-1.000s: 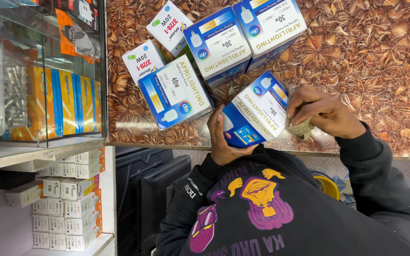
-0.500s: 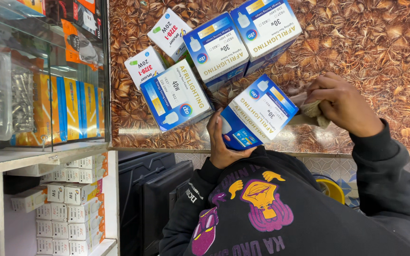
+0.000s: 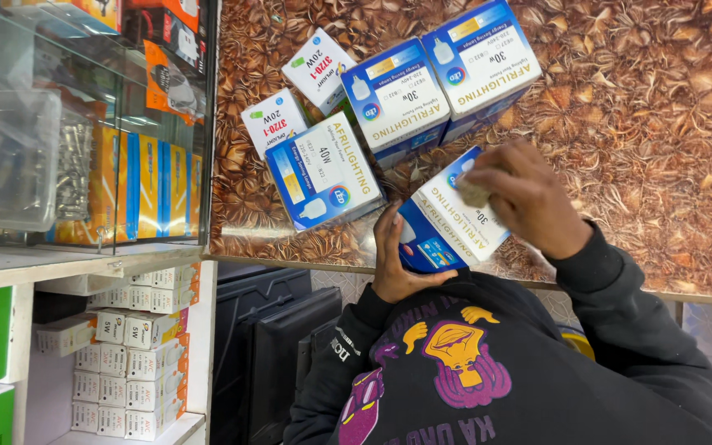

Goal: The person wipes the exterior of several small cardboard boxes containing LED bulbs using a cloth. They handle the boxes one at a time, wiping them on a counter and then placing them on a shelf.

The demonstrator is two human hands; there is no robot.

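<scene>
The left hand (image 3: 397, 264) grips a closed blue-and-white bulb box (image 3: 448, 218) at the tabletop (image 3: 661, 124) edge; the right hand's (image 3: 529, 198) fingers pinch a small cloth pad (image 3: 473, 194) against it. Contents hidden.

Bulb boxes on the desk (image 3: 661, 148)

Four boxes cluster upper centre; the held bulb box (image 3: 453, 216) lies below them; glass cabinet (image 3: 84, 132) at left.

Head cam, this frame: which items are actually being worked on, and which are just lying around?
In hand:
- blue-and-white bulb box, gripped from below by the left hand
- small pale pad, pressed on the box top by the right hand

Lying about:
- three more blue-and-white boxes on the patterned counter
- two small white boxes
- glass cabinet
- stacked white cartons on the shelf
</scene>
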